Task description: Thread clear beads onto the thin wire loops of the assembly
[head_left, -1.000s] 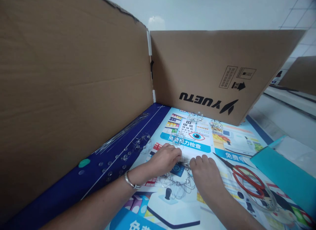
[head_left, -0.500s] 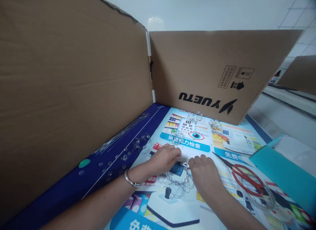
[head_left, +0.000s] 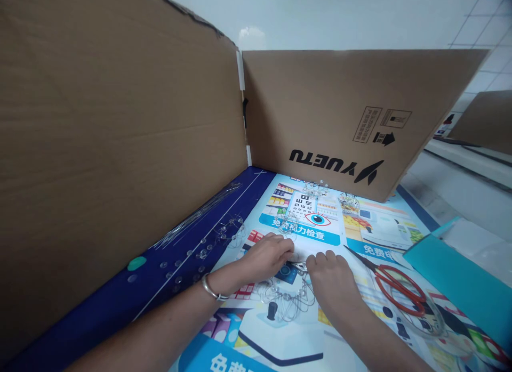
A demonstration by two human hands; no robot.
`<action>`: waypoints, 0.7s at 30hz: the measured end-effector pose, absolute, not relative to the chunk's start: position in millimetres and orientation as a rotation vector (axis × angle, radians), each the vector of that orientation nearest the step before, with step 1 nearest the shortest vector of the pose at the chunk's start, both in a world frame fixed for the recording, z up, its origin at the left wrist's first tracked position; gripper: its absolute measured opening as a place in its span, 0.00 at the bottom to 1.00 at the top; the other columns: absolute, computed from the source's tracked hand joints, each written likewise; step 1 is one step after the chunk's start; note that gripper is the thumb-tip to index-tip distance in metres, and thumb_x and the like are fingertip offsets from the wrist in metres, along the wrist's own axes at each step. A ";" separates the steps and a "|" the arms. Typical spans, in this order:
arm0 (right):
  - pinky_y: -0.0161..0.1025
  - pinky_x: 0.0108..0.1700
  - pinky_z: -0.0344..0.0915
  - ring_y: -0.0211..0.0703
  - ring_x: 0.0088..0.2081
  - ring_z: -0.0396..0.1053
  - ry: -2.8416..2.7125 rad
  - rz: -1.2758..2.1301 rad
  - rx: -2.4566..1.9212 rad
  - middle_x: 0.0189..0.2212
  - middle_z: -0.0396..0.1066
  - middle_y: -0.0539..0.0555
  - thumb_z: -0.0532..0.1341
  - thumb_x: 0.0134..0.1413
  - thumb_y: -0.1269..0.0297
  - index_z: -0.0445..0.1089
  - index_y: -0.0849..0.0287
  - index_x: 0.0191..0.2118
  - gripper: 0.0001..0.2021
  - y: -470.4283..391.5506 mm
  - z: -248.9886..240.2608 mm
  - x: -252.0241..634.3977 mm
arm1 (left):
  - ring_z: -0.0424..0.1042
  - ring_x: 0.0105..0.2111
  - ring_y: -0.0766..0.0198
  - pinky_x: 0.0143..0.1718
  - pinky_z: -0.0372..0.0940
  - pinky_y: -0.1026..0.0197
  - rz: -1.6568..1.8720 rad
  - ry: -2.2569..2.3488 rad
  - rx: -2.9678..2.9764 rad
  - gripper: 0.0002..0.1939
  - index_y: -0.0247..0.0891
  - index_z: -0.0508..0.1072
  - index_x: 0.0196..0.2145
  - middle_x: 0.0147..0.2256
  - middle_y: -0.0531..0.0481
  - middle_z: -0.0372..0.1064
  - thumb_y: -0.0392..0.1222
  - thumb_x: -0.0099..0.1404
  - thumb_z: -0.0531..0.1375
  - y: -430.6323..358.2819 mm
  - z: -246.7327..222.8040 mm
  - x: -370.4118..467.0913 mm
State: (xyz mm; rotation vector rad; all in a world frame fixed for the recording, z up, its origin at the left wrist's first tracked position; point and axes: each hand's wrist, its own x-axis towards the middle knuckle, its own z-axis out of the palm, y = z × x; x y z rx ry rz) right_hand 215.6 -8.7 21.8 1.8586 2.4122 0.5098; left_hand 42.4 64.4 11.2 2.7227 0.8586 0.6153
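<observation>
My left hand [head_left: 269,256], with a silver bangle at the wrist, is closed with its fingertips pressed together. Facing it, a short gap away, my right hand [head_left: 332,281] is curled closed with the knuckles up. Hanging between and below both hands is a strand of clear beads [head_left: 286,296] on thin wire, with loose wire loops spreading toward me. Its upper ends run to my fingers. A small shiny metallic piece [head_left: 298,265] shows in the gap; my fingers hide most of it, so its kind is unclear.
Orange-handled scissors [head_left: 400,289] lie on the right by a clear round roll [head_left: 434,324]. Loose clear beads [head_left: 178,280] and cut wires [head_left: 196,215] lie on the left. More beaded wire pieces [head_left: 232,231] lie beyond. Cardboard panels [head_left: 320,105] stand behind and left; a teal folder [head_left: 460,286] is at right.
Almost nothing differs. Both hands hold the same place, and the metallic piece between them shows very slightly more.
</observation>
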 end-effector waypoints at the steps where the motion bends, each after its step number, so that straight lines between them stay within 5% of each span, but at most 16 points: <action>1: 0.41 0.31 0.48 0.48 0.33 0.62 2.412 0.511 1.853 0.27 0.67 0.57 0.56 0.47 0.77 0.68 0.60 0.32 0.07 -8.7 22.1 215.7 | 0.63 0.30 0.65 0.35 0.56 0.62 0.614 0.854 2.725 0.07 0.37 0.61 0.28 0.27 0.52 0.64 0.34 0.64 0.49 64.3 11.3 42.2; 21: 0.43 0.34 0.49 0.50 0.36 0.58 2.423 0.613 1.800 0.30 0.64 0.58 0.53 0.50 0.77 0.68 0.62 0.34 0.08 -10.5 27.2 211.9 | 0.64 0.32 0.64 0.36 0.56 0.63 0.618 0.790 2.747 0.06 0.37 0.63 0.30 0.29 0.52 0.66 0.34 0.65 0.49 64.2 10.8 40.9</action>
